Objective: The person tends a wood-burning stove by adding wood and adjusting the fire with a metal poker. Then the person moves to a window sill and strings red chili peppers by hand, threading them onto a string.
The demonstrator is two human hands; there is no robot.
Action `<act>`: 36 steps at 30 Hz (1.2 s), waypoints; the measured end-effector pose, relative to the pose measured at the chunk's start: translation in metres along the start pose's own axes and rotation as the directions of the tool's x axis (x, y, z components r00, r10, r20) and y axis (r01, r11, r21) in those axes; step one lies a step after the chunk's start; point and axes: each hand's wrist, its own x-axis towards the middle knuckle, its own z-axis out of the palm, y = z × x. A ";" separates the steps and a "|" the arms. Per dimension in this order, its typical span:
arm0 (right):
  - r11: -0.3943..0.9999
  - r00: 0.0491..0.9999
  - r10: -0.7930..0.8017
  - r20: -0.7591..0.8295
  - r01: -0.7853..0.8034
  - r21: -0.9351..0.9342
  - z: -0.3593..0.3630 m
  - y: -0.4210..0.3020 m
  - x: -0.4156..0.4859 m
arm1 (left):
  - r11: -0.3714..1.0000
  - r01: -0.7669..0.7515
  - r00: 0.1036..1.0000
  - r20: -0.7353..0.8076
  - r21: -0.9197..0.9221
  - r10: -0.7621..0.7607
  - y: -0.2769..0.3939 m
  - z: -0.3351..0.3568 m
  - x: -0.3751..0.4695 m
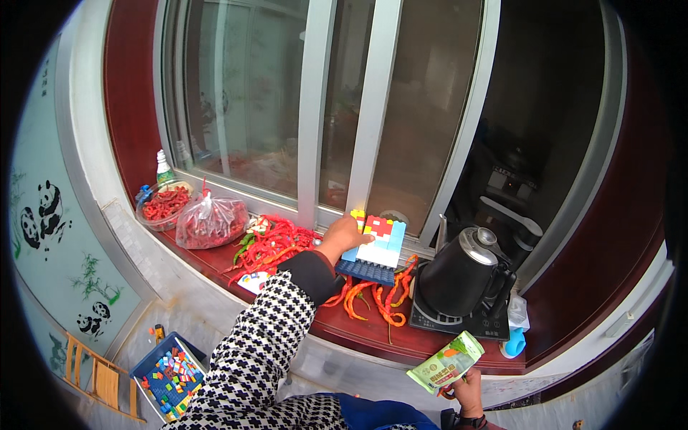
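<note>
My left hand (pixel 343 236) reaches out to a toy-brick build (pixel 382 244) of white, light blue, red and yellow bricks on a dark blue baseplate (pixel 371 271), gripping its left side. The build leans by the window frame on the dark red sill, among red and orange chilli peppers (pixel 357 301). Down at the lower right, my right hand (pixel 466 395) holds a green printed packet (pixel 447 361); something orange shows beneath it, too small to tell.
A black electric kettle (pixel 457 277) stands on a black hot plate (pixel 457 325) at the right. Leftward are a bag of red chillies (pixel 210 220), a bowl of chillies (pixel 165 204) and a chilli pile (pixel 277 242). A bin of toy bricks (pixel 171 376) stands low left beside a wooden chair (pixel 105 384).
</note>
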 end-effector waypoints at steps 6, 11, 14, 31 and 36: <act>1.000 1.000 -0.005 -0.028 0.005 0.001 0.006 0.006 0.003 | 0.994 0.061 0.995 -0.079 -0.094 -0.069 -0.003 0.011 0.010; 1.000 0.999 -0.001 -0.054 0.002 0.014 0.006 0.008 0.006 | 0.911 -0.235 0.942 -0.310 -0.340 0.127 0.000 -0.003 0.007; 0.999 0.999 0.014 -0.051 -0.013 0.032 0.002 0.008 0.008 | 0.838 -0.301 0.943 -0.275 -0.455 0.189 0.007 0.002 0.007; 1.000 0.999 0.027 -0.030 -0.026 0.009 -0.001 0.001 0.001 | 0.444 0.281 0.879 0.414 -0.851 0.236 0.019 0.050 0.008; 1.000 0.998 0.006 -0.063 -0.007 -0.014 0.004 -0.005 0.002 | 0.450 0.137 0.924 0.278 -0.883 0.264 0.028 0.040 -0.002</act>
